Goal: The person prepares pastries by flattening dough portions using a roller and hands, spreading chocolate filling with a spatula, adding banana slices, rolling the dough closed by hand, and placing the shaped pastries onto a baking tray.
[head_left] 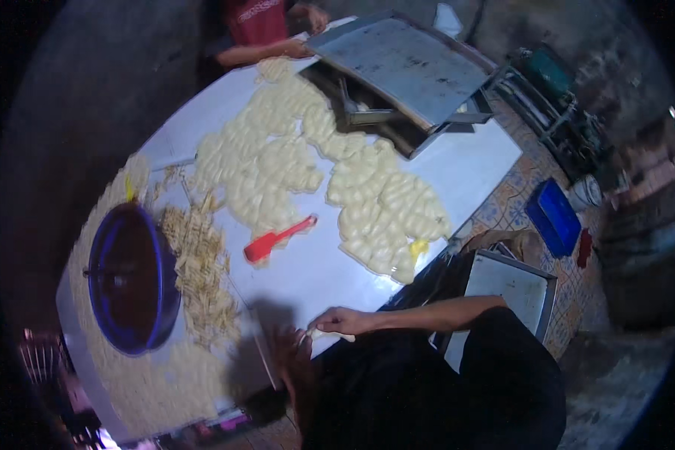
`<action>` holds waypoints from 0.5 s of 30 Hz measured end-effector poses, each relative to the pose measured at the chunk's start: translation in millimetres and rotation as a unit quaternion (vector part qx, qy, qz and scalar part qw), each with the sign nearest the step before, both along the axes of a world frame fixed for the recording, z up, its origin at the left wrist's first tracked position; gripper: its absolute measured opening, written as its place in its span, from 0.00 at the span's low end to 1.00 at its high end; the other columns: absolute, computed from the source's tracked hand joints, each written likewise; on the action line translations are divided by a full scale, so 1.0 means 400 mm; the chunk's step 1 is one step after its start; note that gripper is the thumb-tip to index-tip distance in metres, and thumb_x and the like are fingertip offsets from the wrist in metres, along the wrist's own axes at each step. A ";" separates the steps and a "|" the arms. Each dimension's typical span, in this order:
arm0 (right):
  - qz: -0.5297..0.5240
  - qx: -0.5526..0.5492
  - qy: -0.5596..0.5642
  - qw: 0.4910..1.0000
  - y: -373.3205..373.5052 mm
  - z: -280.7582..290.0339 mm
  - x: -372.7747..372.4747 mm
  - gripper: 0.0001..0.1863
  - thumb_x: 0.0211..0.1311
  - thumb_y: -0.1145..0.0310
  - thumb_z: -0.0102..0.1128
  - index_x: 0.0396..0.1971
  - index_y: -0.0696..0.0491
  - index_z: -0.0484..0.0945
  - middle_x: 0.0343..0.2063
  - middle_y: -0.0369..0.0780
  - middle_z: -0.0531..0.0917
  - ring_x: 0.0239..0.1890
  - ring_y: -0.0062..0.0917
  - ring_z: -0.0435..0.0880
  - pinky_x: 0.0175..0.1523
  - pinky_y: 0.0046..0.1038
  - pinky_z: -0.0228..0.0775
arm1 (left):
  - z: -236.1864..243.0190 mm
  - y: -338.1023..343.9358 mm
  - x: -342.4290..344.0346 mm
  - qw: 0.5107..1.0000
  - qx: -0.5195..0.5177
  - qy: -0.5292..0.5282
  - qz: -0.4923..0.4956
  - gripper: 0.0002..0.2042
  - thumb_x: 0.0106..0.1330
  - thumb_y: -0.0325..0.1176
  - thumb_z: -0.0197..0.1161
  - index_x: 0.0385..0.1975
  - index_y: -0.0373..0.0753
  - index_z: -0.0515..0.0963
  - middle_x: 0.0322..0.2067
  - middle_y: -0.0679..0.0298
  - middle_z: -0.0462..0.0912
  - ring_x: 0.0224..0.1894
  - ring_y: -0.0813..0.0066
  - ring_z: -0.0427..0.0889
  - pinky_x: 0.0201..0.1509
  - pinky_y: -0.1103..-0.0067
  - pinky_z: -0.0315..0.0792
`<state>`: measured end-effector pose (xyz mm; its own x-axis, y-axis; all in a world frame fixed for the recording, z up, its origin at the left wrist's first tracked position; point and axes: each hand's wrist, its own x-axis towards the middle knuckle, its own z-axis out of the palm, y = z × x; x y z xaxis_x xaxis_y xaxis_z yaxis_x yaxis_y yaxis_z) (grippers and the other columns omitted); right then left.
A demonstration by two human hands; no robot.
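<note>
At the table's near edge, my left hand [293,351] and my right hand [343,321] are close together with fingers closed. Between them is a small pale piece of dough [343,336], its end sticking out below my right fingers. A red spatula [266,246] rests on the table [296,277] ahead of my hands. Many similar pale dough pieces [382,199] cover the middle, packed side by side. To the left of my hands lies a heap of light-brown strips [201,274], their kind unclear.
A blue-rimmed tub [156,330] with dark brown contents stands at left. Metal trays [401,64] are stacked at the far right; another tray [510,281] is beside my right arm. Across the table is a person in red [259,22]. A blue bin [553,217] sits on the floor.
</note>
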<state>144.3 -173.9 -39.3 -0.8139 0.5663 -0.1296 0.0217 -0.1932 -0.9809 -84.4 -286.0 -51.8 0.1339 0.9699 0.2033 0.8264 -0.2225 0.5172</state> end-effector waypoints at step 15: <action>-0.403 0.403 -0.344 0.746 0.854 0.455 0.819 0.25 0.72 0.56 0.56 0.59 0.58 0.77 0.50 0.55 0.83 0.52 0.48 0.84 0.57 0.40 0.73 | 0.016 0.155 0.219 0.988 0.070 0.030 0.138 0.20 0.73 0.36 0.56 0.61 0.35 0.74 0.59 0.46 0.76 0.62 0.45 0.71 0.66 0.55 0.66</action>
<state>472.0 167.9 142.5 -0.0641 0.9554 0.2882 0.7694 0.2313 -0.5954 3.2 -223.8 -45.2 -0.1153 0.9343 0.3373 0.8937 -0.0506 0.4457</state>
